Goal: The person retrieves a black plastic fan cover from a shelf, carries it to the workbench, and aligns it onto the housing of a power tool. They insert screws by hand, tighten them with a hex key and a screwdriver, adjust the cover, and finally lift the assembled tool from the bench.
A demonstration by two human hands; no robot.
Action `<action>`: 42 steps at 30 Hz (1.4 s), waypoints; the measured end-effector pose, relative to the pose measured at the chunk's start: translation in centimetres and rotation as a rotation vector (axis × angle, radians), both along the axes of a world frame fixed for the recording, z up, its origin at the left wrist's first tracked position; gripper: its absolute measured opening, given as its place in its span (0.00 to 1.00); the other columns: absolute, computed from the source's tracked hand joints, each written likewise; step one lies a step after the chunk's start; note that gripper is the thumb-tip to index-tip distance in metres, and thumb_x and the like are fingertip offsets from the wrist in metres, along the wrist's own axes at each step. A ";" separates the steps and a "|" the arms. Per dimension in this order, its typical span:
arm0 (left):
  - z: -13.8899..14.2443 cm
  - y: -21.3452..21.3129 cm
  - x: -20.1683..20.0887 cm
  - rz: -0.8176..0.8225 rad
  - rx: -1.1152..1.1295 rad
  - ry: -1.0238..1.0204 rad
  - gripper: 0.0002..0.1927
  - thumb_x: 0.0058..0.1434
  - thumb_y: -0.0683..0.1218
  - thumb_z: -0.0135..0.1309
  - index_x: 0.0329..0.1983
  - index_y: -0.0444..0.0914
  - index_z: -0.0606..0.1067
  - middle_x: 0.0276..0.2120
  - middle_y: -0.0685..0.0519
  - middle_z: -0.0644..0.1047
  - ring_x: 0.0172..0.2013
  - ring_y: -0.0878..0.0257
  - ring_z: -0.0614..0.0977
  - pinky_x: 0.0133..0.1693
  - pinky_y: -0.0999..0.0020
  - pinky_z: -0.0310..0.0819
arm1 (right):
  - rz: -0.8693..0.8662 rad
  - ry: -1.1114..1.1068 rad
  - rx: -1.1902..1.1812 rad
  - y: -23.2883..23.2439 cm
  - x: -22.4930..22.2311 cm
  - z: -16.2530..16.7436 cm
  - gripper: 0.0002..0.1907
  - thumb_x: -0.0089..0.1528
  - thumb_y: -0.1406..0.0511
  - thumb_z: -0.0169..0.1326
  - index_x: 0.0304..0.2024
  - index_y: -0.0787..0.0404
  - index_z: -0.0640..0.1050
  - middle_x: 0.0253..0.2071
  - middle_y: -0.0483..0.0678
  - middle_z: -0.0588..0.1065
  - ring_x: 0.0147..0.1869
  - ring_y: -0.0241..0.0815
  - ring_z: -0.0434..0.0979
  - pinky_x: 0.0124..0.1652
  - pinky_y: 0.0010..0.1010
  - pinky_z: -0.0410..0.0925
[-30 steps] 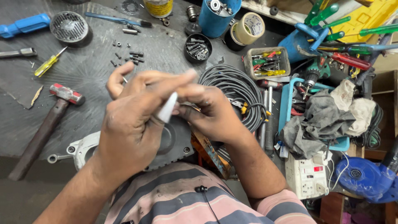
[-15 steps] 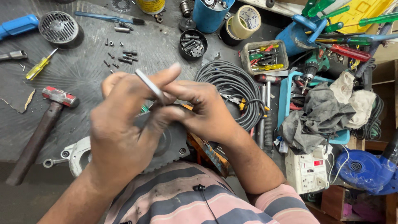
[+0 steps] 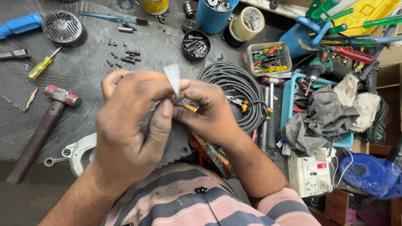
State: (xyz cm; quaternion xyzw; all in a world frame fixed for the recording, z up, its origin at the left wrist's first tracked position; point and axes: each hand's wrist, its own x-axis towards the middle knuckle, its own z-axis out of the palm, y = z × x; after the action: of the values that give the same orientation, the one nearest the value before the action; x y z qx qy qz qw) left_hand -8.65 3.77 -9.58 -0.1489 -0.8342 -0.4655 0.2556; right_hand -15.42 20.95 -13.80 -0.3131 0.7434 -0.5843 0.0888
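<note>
A person in a striped pink and grey shirt (image 3: pixel 176 205) is bending over the near edge of a dark, scuffed metal worktop (image 3: pixel 88 71), working both hands close together above it. The left hand (image 3: pixel 130 134) is pinching a small, thin, pale tapered sliver (image 3: pixel 172 77) between thumb and fingers, its tip pointing up; the right hand (image 3: pixel 207 113) is closing tightly against it, though what its fingers are gripping is hidden. The sliver is looking light, thin and probably flexible, likely to slip or bend, so a hold low down near its base seems safest. Under the hands a grey cast-metal tool housing (image 3: pixel 79 152) is lying at the near edge. To the left a red-headed hammer with a wooden handle (image 3: pixel 42 129) is resting, and to the right a coil of black cable (image 3: pixel 236 90). Farther back, loose dark screws (image 3: pixel 125 56) are lying scattered beside a black round tub of bolts (image 3: pixel 196 45), with a blue cylindrical container (image 3: pixel 215 14) at the far edge.
</note>
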 end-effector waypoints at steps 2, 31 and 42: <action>0.1 0.2 -0.1 0.002 0.092 -0.021 0.13 0.60 0.42 0.63 0.47 0.37 0.77 0.39 0.51 0.79 0.43 0.54 0.82 0.52 0.59 0.72 | -0.014 0.000 -0.011 0.0 0.0 -0.3 0.12 0.57 0.69 0.68 0.39 0.63 0.78 0.37 0.45 0.75 0.43 0.40 0.77 0.47 0.28 0.69; -0.2 -0.2 -0.3 0.091 -0.033 -0.076 0.03 0.66 0.43 0.60 0.39 0.39 0.81 0.29 0.57 0.80 0.36 0.62 0.81 0.58 0.55 0.65 | 0.090 0.048 -0.041 0.0 0.0 -0.1 0.16 0.60 0.71 0.60 0.50 0.64 0.75 0.49 0.48 0.77 0.53 0.40 0.80 0.53 0.28 0.72; 2.3 1.0 0.3 0.227 -0.117 -0.091 0.06 0.65 0.44 0.60 0.41 0.36 0.79 0.30 0.49 0.79 0.34 0.50 0.81 0.40 0.55 0.73 | -0.109 -0.001 0.043 -0.9 2.0 -3.3 0.09 0.64 0.72 0.59 0.47 0.66 0.77 0.45 0.49 0.76 0.50 0.42 0.78 0.51 0.32 0.73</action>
State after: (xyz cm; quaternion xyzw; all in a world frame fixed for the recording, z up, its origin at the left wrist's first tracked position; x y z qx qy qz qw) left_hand -8.37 4.75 -7.30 -0.0468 -0.8821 -0.3903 0.2595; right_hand -13.42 20.04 -17.07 -0.2696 0.7719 -0.5722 0.0640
